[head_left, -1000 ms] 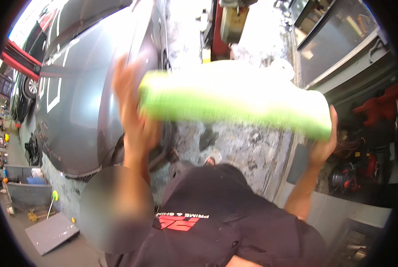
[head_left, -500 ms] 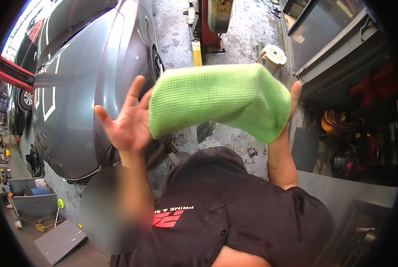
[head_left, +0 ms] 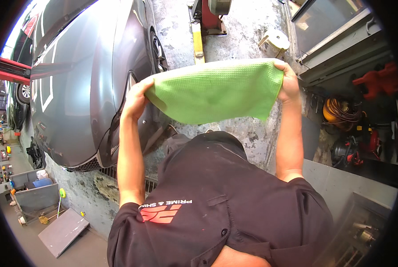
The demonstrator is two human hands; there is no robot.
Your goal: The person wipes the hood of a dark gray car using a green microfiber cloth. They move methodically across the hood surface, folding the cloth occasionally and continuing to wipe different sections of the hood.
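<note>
A green waffle-weave cloth (head_left: 217,93) is stretched out in the air in front of my body. My left hand (head_left: 138,99) grips its left upper corner, fingers wrapped over the edge. At the opposite upper corner, my right hand (head_left: 289,82) holds on with the thumb lying along the edge. The cloth's lower edge hangs free between my forearms. Close beyond my left hand is the front of a grey car (head_left: 81,98), its bonnet shiny; the cloth is apart from it.
A red lift post (head_left: 212,20) with a yellow arm (head_left: 197,42) stands ahead. Nearby is a white stool (head_left: 277,42). On the right, shelving holds a coiled hose (head_left: 337,110) and red tools. A grey cart (head_left: 38,196) and a flat panel (head_left: 63,231) are at lower left.
My left hand was spread wide beside the cloth and now closes on its corner. My right hand has come into view gripping the other corner. The cloth is pulled flatter and a little higher.
</note>
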